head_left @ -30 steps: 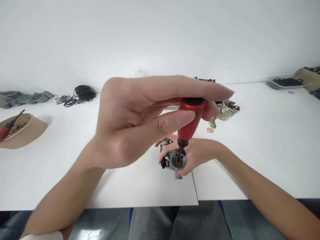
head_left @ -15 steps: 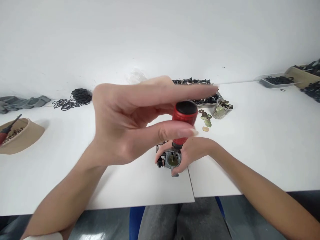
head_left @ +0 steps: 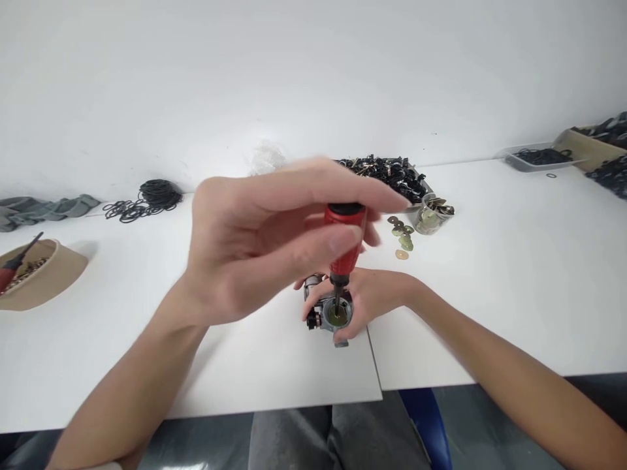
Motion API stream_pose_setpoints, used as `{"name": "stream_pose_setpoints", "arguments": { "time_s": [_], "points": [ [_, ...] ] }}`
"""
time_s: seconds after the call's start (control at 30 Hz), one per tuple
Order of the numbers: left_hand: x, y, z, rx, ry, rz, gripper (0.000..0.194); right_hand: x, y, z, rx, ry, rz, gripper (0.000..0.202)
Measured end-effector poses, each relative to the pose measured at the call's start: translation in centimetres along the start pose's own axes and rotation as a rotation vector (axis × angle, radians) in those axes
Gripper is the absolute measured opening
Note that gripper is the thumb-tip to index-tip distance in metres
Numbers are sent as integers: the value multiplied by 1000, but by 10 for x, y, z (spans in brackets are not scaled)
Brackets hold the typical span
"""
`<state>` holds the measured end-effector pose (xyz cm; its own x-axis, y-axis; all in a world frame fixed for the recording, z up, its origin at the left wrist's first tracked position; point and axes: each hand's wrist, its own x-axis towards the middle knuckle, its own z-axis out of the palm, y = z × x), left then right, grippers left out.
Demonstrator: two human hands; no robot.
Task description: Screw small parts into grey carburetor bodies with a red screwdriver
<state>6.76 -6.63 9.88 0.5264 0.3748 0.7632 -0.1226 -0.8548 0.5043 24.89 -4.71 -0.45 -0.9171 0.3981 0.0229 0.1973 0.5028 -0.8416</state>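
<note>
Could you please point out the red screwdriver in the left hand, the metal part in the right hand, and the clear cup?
Red screwdriver (head_left: 345, 258): head view, on its red handle.
Metal part (head_left: 326, 319): head view, on the rim of its round opening.
Clear cup (head_left: 427, 222): head view, on its side wall.

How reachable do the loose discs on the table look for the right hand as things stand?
Probably not right away: the right hand is gripping the metal part. If freed, though, nothing visible seems to stand between it and the loose discs.
</note>
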Motion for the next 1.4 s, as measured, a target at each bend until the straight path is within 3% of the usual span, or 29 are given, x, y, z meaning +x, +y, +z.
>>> {"name": "stream_pose_setpoints", "arguments": {
  "time_s": [0.13,0.33,0.53,0.7,0.8,0.87,1.03,1.17,1.3,1.4],
  "points": [
    [-1,-7,1,-4,147,21,22,0,0,-2,21,19,6,43],
    [-2,-16,-9,-193,-95,-110,30,-1,-3,-2,-1,30,-7,43],
    [-1,-8,-6,-124,68,-54,29,-1,-3,-2,-34,13,21,44],
    [-2,-2,-8,-162,-99,-43,31,0,-2,-1,-19,10,8,44],
    [-3,-1,-6,-59,10,-26,23,0,-1,-1,-4,1,25,43],
    [-3,-1,-4,-82,82,-37,29,0,-1,-1,-11,0,21,42],
    [1,-2,-2,-103,-64,-28,29,0,-2,-2,-14,6,-4,43],
    [1,-1,-3,-65,44,53,26,1,-2,-2,-17,1,8,43],
    [1,2,-3,-210,-80,-62,35,1,-2,-2,-33,7,-16,43],
    [3,3,-3,-159,-40,23,42,0,-3,-3,-10,-8,14,44]
  ]
}}
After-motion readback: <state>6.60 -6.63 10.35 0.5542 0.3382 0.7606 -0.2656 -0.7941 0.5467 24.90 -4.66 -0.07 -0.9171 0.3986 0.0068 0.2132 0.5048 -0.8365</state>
